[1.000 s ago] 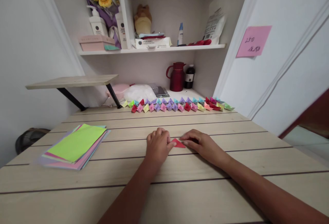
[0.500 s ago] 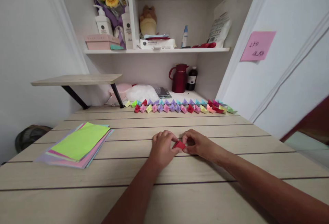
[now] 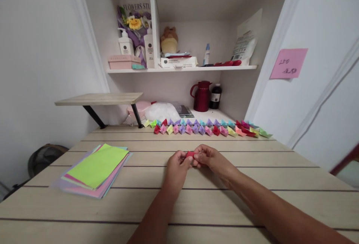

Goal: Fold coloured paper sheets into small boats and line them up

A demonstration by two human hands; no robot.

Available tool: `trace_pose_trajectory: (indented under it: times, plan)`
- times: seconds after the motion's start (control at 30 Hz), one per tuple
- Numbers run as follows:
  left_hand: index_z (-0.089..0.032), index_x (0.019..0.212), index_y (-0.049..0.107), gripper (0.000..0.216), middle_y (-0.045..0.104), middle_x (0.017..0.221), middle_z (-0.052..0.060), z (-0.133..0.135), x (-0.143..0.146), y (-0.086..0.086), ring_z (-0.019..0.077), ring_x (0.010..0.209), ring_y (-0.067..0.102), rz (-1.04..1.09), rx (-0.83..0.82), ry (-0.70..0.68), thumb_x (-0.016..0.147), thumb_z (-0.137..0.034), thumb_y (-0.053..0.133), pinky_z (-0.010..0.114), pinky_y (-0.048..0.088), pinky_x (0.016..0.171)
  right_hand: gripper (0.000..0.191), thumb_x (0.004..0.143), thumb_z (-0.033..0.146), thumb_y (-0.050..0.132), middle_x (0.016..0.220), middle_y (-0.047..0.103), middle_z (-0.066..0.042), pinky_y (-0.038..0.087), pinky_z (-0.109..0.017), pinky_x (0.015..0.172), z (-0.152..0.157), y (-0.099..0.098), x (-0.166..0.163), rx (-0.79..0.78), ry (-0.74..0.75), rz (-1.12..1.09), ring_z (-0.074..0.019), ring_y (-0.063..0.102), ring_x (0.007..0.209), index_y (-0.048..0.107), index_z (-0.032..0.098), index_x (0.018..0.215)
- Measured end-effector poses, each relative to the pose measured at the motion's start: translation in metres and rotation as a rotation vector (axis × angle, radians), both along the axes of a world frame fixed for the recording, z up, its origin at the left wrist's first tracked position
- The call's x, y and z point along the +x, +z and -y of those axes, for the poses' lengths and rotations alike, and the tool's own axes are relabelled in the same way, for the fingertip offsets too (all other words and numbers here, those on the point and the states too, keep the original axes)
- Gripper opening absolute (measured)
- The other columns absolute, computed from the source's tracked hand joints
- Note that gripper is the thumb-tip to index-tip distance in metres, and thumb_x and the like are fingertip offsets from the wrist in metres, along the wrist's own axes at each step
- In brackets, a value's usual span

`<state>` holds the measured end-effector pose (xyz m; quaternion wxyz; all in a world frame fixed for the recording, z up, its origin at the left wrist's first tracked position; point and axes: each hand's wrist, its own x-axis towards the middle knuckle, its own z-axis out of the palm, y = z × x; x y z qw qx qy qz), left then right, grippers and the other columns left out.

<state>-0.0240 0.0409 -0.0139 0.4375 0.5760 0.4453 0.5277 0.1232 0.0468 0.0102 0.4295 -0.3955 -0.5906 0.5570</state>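
Surroundings, taken from the grip: beyond it, across the tabletop [image 3: 224,214], run two rows of small folded paper pieces [image 3: 195,129] in mixed colours. Farther back, past the rows, a white bag [image 3: 162,112] lies to the left, and a dark red jug [image 3: 202,97] stands just beside a dark bottle [image 3: 215,96]. Left of the grip, well apart, is a loose stack of coloured sheets [image 3: 99,165], yellow-green on top; behind the stack, a raised wooden shelf [image 3: 99,99] on black legs. Far right, a pink note [image 3: 289,63] is on the wall. Fingers cover part of the work.

Change: 1.0 s ago the red paper [image 3: 190,154] showed as a flat triangle between the hands; now only a small patch shows and the hands are closer together. The paper rows look unchanged.

Grip: both narrow. Left hand [image 3: 177,166] pinches the red paper from the left, thumb on the near side; right hand [image 3: 208,157] closes on it from the right. Paper sits between the fingertips; contact with the tabletop: cannot tell.
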Motion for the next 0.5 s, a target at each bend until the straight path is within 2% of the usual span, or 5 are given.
trace_pose_trajectory:
  times: [0.17, 0.23, 0.3, 0.4, 0.5]
  plan:
    - [-0.016, 0.067, 0.062, 0.024, 0.057, 0.051, -0.002, -0.002, -0.004, 0.001, 0.0115, 0.052, 0.052, 0.0, -0.034, -0.005, 0.077, -0.038, 0.06, 0.023, 0.038, 0.055, 0.04, 0.07, 0.051, 0.073, 0.057, 0.055, 0.004, 0.035, -0.027, 0.059, -0.002, -0.008, 0.0, 0.02, -0.074, -0.028, -0.0111, 0.049, 0.057, 0.048, 0.019, 0.068]
    - [-0.016, 0.066, 0.061, 0.025, 0.057, 0.052, -0.002, -0.002, -0.003, 0.001, 0.0113, 0.051, 0.052, 0.001, -0.048, -0.032, 0.078, -0.038, 0.059, 0.023, 0.038, 0.054, 0.04, 0.067, 0.048, 0.076, 0.056, 0.057, 0.004, 0.034, -0.025, 0.055, 0.002, -0.01, 0.004, -0.009, -0.096, -0.043, -0.0107, 0.048, 0.053, 0.047, 0.019, 0.068]
    - [-0.016, 0.07, 0.059, 0.021, 0.059, 0.057, -0.001, 0.0, 0.0, 0.002, 0.0113, 0.051, 0.053, 0.015, -0.06, -0.05, 0.078, -0.036, 0.059, 0.023, 0.04, 0.054, 0.042, 0.063, 0.043, 0.08, 0.059, 0.062, 0.002, 0.033, -0.025, 0.052, 0.007, -0.009, 0.007, -0.058, -0.094, -0.085, -0.0112, 0.051, 0.052, 0.047, 0.02, 0.075]
    - [-0.018, 0.088, 0.054, 0.02, 0.063, 0.071, 0.0, 0.003, 0.003, 0.005, 0.0111, 0.055, 0.054, 0.083, -0.059, -0.067, 0.077, -0.034, 0.061, 0.024, 0.044, 0.056, 0.046, 0.061, 0.039, 0.082, 0.064, 0.066, 0.002, 0.035, -0.024, 0.051, 0.013, -0.004, 0.011, -0.114, -0.101, -0.152, -0.0113, 0.053, 0.051, 0.048, 0.022, 0.087]
    - [-0.019, 0.096, 0.052, 0.025, 0.065, 0.083, 0.002, 0.008, 0.005, 0.01, 0.0106, 0.06, 0.056, 0.146, -0.049, -0.15, 0.076, -0.03, 0.062, 0.024, 0.046, 0.06, 0.042, 0.063, 0.041, 0.08, 0.064, 0.065, 0.001, 0.037, -0.025, 0.052, 0.014, 0.0, 0.015, -0.13, -0.104, -0.204, -0.0105, 0.053, 0.051, 0.052, 0.02, 0.087]
